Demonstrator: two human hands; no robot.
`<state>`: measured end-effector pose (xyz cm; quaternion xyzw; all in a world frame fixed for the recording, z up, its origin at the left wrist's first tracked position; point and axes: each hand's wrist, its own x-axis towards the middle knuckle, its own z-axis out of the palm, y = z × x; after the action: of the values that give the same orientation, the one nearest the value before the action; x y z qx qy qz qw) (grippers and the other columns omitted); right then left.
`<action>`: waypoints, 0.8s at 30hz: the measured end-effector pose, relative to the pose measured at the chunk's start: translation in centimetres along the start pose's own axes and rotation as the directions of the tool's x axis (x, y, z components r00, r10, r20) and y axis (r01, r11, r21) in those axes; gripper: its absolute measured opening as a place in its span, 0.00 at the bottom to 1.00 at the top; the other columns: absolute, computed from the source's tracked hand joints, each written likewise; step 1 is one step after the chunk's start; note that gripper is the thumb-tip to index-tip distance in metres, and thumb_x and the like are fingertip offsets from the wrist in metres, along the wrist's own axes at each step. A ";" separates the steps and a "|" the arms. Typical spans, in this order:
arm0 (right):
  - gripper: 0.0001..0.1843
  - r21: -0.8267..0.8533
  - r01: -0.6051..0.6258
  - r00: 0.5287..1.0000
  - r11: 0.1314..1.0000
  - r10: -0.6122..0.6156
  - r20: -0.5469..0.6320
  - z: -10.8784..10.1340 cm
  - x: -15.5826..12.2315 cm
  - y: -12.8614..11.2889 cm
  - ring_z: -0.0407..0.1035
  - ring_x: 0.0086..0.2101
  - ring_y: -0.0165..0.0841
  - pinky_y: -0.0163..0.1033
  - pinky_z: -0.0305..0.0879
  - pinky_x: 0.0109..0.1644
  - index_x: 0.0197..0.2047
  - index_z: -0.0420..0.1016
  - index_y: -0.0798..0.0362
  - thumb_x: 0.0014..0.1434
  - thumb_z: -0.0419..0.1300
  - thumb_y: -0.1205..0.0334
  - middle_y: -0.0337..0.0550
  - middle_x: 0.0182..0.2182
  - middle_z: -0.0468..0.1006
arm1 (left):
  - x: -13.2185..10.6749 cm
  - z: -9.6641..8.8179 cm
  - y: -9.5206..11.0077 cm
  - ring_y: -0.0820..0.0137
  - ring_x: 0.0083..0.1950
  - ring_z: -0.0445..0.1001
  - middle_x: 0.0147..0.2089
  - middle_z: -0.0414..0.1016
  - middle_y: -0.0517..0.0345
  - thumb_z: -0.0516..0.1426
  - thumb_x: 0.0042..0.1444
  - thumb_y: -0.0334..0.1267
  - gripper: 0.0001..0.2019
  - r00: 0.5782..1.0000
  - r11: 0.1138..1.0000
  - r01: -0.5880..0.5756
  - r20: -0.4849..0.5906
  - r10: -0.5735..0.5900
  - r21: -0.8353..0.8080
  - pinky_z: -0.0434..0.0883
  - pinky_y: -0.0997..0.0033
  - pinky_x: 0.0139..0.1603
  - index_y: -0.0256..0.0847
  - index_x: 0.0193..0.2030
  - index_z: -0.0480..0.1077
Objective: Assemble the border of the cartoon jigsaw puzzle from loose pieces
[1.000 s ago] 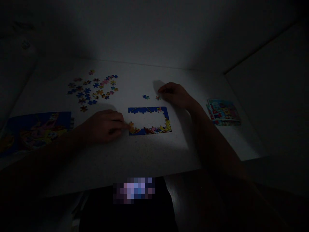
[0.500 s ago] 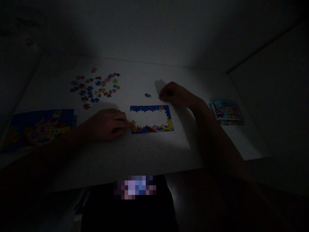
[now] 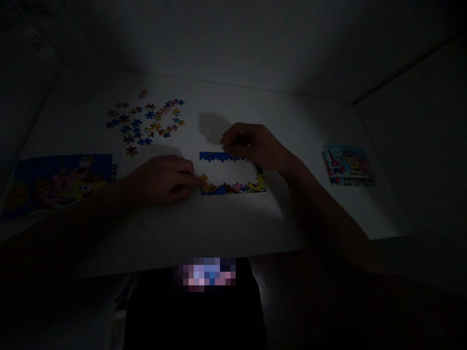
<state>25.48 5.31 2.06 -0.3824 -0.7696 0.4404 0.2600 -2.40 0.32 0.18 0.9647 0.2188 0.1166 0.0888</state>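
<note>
SpongeBob jigsaw puzzle (image 3: 233, 188), barcoded picture (image 3: 62, 184)

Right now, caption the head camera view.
Left hand and right hand over a part-built jigsaw border on a white table.

The left hand (image 3: 162, 180) rests low and near, its fingers (image 3: 193, 179) reaching rightward; the right hand (image 3: 255, 146) arches farther up, fingertips (image 3: 223, 141) curled down, its forearm (image 3: 321, 209) slanting in from the near right.
</note>
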 end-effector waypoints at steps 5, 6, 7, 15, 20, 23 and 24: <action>0.07 0.041 0.049 0.994 0.998 -0.053 0.097 2.9 -0.1 -0.4 0.66 0.33 0.28 0.38 0.63 0.40 0.38 0.71 0.53 0.58 0.64 0.62 0.36 0.32 0.74 | 0.0 0.0 0.0 0.66 0.41 0.74 0.43 0.80 0.51 0.50 0.67 0.35 0.18 0.999 1.000 0.021 0.045 -0.020 -0.014 0.71 0.67 0.45 0.45 0.54 0.80; 0.07 0.045 0.051 0.993 0.998 -0.055 0.106 3.3 -0.1 -0.4 0.66 0.33 0.28 0.38 0.63 0.40 0.38 0.71 0.53 0.57 0.64 0.62 0.36 0.32 0.73 | 0.0 -0.1 0.0 0.66 0.41 0.74 0.43 0.80 0.51 0.50 0.67 0.35 0.18 0.999 1.000 0.021 0.047 -0.020 -0.017 0.71 0.67 0.44 0.45 0.53 0.80; 0.07 0.051 0.053 0.993 0.997 -0.058 0.106 3.6 -0.1 -0.3 0.66 0.33 0.28 0.38 0.63 0.40 0.37 0.70 0.53 0.57 0.64 0.63 0.36 0.32 0.73 | 0.0 -0.1 0.0 0.66 0.41 0.74 0.43 0.80 0.51 0.50 0.67 0.35 0.18 0.999 1.000 0.022 0.048 -0.021 -0.021 0.71 0.67 0.44 0.45 0.53 0.80; 0.06 0.128 -0.044 0.990 0.991 0.026 0.140 4.1 -0.1 -0.3 0.67 0.34 0.29 0.40 0.64 0.40 0.35 0.71 0.54 0.56 0.64 0.63 0.36 0.31 0.74 | 0.1 -0.3 0.1 0.68 0.38 0.73 0.40 0.81 0.54 0.49 0.68 0.35 0.19 0.997 0.999 0.013 0.073 -0.015 0.029 0.68 0.68 0.41 0.46 0.53 0.80; 0.05 0.126 -0.049 0.989 0.991 0.030 0.144 4.0 -0.3 -0.2 0.69 0.33 0.29 0.39 0.66 0.40 0.37 0.74 0.55 0.56 0.63 0.64 0.39 0.33 0.77 | -0.1 -0.3 0.2 0.69 0.33 0.74 0.37 0.81 0.57 0.49 0.67 0.36 0.19 0.995 0.998 0.031 0.091 -0.037 0.063 0.67 0.70 0.38 0.48 0.56 0.78; 0.10 0.144 -0.040 0.987 0.989 0.016 0.162 3.9 -0.3 -0.1 0.70 0.35 0.29 0.39 0.66 0.41 0.43 0.77 0.56 0.57 0.63 0.64 0.41 0.36 0.79 | -0.1 -0.5 0.4 0.70 0.35 0.76 0.38 0.82 0.58 0.49 0.67 0.37 0.20 0.988 0.996 0.075 0.134 -0.081 0.048 0.68 0.72 0.39 0.49 0.58 0.77; 0.11 0.142 -0.040 0.984 0.989 0.014 0.175 3.9 -0.3 -0.1 0.71 0.35 0.29 0.39 0.66 0.41 0.44 0.78 0.57 0.57 0.63 0.63 0.42 0.37 0.79 | 0.0 -0.5 0.4 0.70 0.35 0.77 0.39 0.83 0.58 0.49 0.67 0.37 0.20 0.985 0.996 0.084 0.146 -0.089 0.040 0.68 0.72 0.39 0.48 0.58 0.77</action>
<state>22.76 3.17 0.28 -0.3332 -0.7501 0.5301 0.2130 -2.41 0.01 0.77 0.9616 0.2554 0.0374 0.0933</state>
